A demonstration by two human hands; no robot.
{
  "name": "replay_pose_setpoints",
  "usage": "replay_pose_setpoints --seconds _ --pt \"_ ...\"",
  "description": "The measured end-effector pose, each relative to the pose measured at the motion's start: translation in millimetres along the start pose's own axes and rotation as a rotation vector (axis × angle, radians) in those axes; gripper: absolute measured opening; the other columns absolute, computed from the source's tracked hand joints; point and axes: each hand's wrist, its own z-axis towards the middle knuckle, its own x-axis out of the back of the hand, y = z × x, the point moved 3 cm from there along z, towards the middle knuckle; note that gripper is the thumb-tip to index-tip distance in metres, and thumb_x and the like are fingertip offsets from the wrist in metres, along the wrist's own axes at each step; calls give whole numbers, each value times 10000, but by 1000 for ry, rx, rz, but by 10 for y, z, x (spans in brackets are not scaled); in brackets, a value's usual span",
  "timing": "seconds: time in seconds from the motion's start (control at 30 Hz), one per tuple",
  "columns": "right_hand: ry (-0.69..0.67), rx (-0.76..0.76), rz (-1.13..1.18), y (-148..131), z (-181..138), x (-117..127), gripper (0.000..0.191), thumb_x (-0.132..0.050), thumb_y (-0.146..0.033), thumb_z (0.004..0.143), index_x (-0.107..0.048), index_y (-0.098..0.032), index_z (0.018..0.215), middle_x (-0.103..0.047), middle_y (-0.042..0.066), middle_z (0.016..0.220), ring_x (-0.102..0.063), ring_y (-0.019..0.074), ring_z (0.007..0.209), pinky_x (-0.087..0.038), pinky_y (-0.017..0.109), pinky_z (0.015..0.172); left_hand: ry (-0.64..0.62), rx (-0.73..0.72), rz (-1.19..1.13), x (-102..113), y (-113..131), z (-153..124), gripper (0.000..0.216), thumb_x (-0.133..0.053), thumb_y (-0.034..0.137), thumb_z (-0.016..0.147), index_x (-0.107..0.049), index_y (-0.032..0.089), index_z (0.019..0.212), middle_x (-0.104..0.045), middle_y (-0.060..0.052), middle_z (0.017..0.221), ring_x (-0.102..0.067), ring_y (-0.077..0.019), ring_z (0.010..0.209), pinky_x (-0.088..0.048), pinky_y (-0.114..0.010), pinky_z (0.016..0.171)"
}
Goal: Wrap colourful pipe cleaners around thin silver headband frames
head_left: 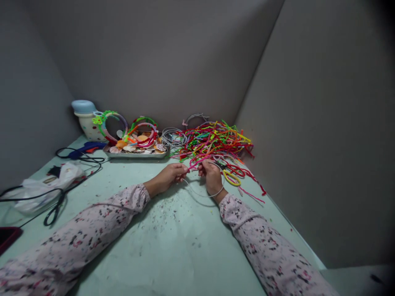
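Observation:
A thin grey wire ring (197, 195) hangs between my hands, with a bright pink pipe cleaner (195, 165) at its far side. My left hand (173, 176) pinches the left end of the pipe cleaner, close to where the wire meets the fingers. On the other side, my right hand (212, 177) is closed in a pinch on the wire ring beside the pink strand; its fingertips are partly hidden. Just right of this hand lie scissors with yellow handles (232, 178), among red pipe cleaners (243, 170).
A heap of colourful pipe cleaners (216, 137) lies at the back, beside coiled grey wire (173, 136). Wrapped rings stand on a metal tray (135, 156) of shells. At left are a bottle (89, 123), black cable (61, 193), plastic bag (37, 197) and phone (9, 238). Walls enclose the table.

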Motion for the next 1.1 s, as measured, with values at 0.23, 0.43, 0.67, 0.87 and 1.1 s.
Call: replay_pose_setpoints --seconds 0.23,0.43,0.67,0.87,1.1 --pt "-7 10 -20 -11 -11 -13 365 -622 -497 766 -565 -170 614 -555 -23 556 -458 79 442 -363 213 442 -4 -77 94 -2 -10 15 207 -693 307 706 -577 140 744 -515 20 610 -438 -70 505 -339 -206 485" --pt "-90 50 -185 -26 -85 -71 327 -563 -479 817 -584 -179 688 -571 -24 623 -483 85 479 -385 212 472 59 -232 228 6 16 30 280 -721 339 694 -612 142 861 -559 15 732 -478 -79 593 -365 -213 556" --pt "-155 113 -255 -36 -126 -120 303 -530 -448 859 -589 -182 726 -566 -26 650 -485 83 488 -391 213 481 103 -235 315 46 0 43 260 -693 370 717 -596 136 777 -519 31 638 -443 -80 552 -331 -214 536" --pt "-170 160 -239 -69 -137 -140 268 -535 -422 862 -622 -181 785 -563 -22 660 -489 90 491 -389 222 471 163 -311 379 43 44 14 253 -684 376 720 -599 143 768 -554 22 660 -470 -93 580 -345 -218 553" --pt "-138 167 -253 -129 -156 -134 237 -583 -405 834 -645 -183 889 -598 -9 696 -519 103 501 -408 235 480 195 -342 392 44 65 1 249 -668 386 739 -594 148 747 -540 26 636 -460 -96 569 -341 -225 552"
